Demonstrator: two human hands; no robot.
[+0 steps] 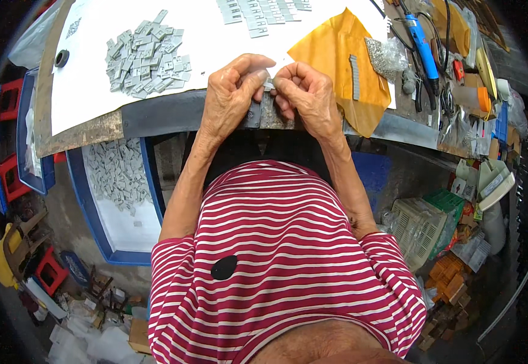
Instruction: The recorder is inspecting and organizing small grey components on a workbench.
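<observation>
At the table's near edge, a small grey flat piece (269, 85) sits between the fingertips of both hands. My left hand (232, 90) pinches it from the left with thumb and forefinger. From the other side my right hand (308, 96) closes thumb and fingers on it; the fingers partly hide its shape. A loose heap of similar grey pieces (145, 57) lies on white paper to the left. Farther off, more grey pieces (256, 21) are laid out in rows. Right of my right hand, a narrow grey strip (354, 77) rests on a yellow-orange envelope (318, 48).
A blue electric screwdriver (420, 42) and a clear bag of small metal parts (385, 57) lie at the right, among cables and tools. A black ring (62, 58) is at the far left. Below the table edge, a blue tray (97, 227) holds many grey pieces.
</observation>
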